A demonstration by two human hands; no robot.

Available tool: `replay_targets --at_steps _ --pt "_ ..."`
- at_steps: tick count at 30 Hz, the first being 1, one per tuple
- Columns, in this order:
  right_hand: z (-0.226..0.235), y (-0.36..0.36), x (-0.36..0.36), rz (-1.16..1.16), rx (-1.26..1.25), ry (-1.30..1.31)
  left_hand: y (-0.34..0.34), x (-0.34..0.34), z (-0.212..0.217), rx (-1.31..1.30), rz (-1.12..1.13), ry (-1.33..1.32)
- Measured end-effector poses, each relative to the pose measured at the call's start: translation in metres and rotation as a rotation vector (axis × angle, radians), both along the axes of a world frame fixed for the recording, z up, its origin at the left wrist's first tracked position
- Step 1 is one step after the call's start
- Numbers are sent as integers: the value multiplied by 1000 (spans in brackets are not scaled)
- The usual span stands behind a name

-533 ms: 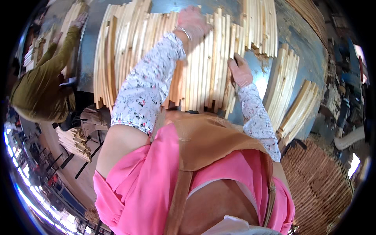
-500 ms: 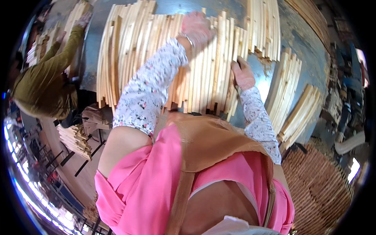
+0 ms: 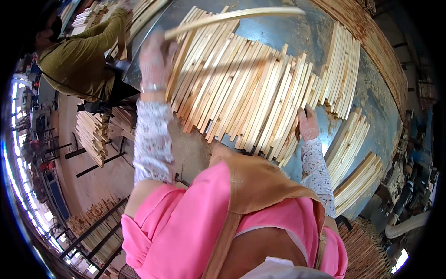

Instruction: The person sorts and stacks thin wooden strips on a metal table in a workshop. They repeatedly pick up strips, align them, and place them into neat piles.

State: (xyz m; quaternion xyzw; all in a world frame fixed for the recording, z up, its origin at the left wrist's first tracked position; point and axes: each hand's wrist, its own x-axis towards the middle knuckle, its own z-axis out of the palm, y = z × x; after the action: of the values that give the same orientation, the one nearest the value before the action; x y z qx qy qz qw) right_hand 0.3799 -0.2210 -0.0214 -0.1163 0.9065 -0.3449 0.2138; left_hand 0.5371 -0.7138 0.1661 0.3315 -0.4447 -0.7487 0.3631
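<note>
My left hand [image 3: 155, 63], in a pale pink glove and blurred by motion, is raised at the row's left end. It grips one end of a long wooden strip [image 3: 237, 19], which reaches to the right above the table. Another strip [image 3: 180, 60] stands out at a slant just beside this hand. Below lies a wide row of wooden strips [image 3: 232, 86], side by side with uneven ends. My gloved right hand [image 3: 308, 124] rests against the row's right edge, thumb and fingers a little apart, grasping nothing that I can see.
Smaller strip bundles [image 3: 341, 69] [image 3: 349, 144] [image 3: 360, 183] lie along the right of the blue-grey table [image 3: 274, 35]. Sawdust is scattered there. On the left a co-worker in an olive top [image 3: 76, 60] handles wood. Stacked strips [image 3: 92, 135] stand below left.
My left hand has swung from the row's far middle to its left end, lifting a strip. The right hand stays at the row's right edge. The view has turned, showing more floor at left.
</note>
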Motion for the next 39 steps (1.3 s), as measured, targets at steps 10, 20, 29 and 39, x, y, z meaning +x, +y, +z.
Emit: replay_targets --at_steps 10,20,29,39 --pt "6 -4 0 -19 58 -1 79 160 -198 -700 275 -1056" --pt "-26 14 -8 107 141 69 142 170 -155 -775 347 -1228" --pt "7 -17 14 -142 -31 172 86 186 -180 -773 -60 -1428" --pt "82 -276 79 608 -95 -387 72 190 -121 -894 -29 -1584"
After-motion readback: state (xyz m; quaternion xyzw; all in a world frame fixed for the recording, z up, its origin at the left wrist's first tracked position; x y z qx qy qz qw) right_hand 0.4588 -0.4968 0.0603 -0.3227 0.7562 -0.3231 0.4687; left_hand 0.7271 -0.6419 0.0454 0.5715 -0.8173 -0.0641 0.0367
